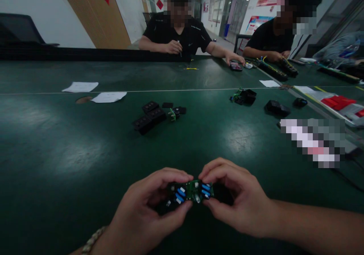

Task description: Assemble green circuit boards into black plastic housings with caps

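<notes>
A small green circuit board point(192, 189) with blue and white components is held up over the near part of the table. My left hand point(153, 205) grips its left end between thumb and fingers. On the opposite end, my right hand point(239, 198) pinches the board from above and below. Both ends of the board are partly hidden by the fingers. Farther out on the table lie several black plastic housings point(149, 117). Beside them is a small black part with green wires point(174, 113).
The green table point(113, 194) spreads around. White papers point(109, 97) lie at the back left. Black parts with green wires point(245, 96), a black block point(277, 108) and a blurred-out flat device point(313, 145) are on the right. Two people point(182, 35) sit across, handling small things.
</notes>
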A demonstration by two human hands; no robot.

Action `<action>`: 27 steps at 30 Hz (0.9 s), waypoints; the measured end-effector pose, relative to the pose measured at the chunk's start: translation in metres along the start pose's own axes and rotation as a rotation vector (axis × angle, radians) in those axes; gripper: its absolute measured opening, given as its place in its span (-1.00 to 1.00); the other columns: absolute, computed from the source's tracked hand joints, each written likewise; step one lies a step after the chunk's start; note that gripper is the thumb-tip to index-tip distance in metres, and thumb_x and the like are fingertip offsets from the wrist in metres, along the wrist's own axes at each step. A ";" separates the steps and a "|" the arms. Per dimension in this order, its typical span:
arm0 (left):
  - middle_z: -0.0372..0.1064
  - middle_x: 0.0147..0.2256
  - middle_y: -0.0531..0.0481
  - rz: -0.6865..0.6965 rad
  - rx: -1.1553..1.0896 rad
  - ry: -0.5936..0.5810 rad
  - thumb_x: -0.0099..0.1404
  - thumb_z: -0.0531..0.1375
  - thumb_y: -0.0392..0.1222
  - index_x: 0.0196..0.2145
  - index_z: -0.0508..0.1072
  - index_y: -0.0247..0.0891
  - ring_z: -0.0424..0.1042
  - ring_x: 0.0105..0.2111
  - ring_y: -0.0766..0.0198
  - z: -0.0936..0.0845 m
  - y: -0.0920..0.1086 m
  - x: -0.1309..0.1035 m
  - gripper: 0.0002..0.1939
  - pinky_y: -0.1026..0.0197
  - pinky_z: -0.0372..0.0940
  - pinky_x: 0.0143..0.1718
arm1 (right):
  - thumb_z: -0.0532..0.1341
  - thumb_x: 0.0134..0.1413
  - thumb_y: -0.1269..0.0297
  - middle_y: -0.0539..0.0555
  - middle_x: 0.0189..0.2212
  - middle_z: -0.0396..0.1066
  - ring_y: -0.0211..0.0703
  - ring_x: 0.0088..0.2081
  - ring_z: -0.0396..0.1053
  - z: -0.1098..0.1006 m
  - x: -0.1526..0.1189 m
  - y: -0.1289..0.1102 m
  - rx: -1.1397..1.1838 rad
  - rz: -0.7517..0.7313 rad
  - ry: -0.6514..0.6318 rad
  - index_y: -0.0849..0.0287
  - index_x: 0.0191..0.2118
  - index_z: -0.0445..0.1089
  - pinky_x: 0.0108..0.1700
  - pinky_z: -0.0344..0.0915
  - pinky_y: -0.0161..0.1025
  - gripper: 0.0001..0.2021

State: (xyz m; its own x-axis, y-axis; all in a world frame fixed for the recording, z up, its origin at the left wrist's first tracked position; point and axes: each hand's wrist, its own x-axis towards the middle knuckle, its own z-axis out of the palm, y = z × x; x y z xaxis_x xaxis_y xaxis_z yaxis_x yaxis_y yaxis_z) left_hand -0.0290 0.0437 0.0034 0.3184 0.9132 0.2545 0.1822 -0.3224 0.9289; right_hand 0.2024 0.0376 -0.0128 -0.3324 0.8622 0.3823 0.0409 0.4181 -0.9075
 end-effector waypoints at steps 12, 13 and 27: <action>0.64 -0.16 0.08 0.053 0.081 -0.017 0.09 0.38 -0.52 -0.11 0.60 0.01 0.70 -0.22 0.26 0.000 -0.003 0.001 -0.50 0.42 0.57 -0.26 | 0.38 0.01 0.60 0.12 -0.12 0.51 -0.12 -0.16 0.53 0.001 0.001 -0.003 -0.025 0.022 -0.005 0.16 -0.07 0.50 -0.16 0.47 -0.20 -0.65; 0.63 -0.16 0.07 0.060 0.089 -0.019 0.09 0.37 -0.52 -0.11 0.60 0.00 0.69 -0.23 0.26 -0.001 -0.003 0.000 -0.51 0.41 0.57 -0.27 | 0.38 0.00 0.60 0.12 -0.12 0.51 -0.12 -0.15 0.53 0.001 0.001 -0.002 -0.023 0.029 -0.005 0.16 -0.07 0.50 -0.16 0.47 -0.20 -0.64; 0.65 -0.18 0.14 0.129 0.144 -0.012 0.10 0.32 -0.53 -0.12 0.58 0.03 0.70 -0.23 0.33 0.001 -0.002 0.002 -0.50 0.48 0.54 -0.23 | 0.38 -0.02 0.60 0.12 -0.12 0.51 -0.13 -0.16 0.53 0.001 0.002 -0.002 -0.025 0.023 -0.012 0.17 -0.07 0.49 -0.16 0.46 -0.20 -0.63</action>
State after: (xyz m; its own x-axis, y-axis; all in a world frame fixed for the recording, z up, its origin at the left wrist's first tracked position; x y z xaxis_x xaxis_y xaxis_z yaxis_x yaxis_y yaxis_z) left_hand -0.0281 0.0462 0.0019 0.3586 0.8590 0.3653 0.2700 -0.4701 0.8403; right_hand 0.2003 0.0383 -0.0101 -0.3424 0.8683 0.3588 0.0722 0.4051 -0.9114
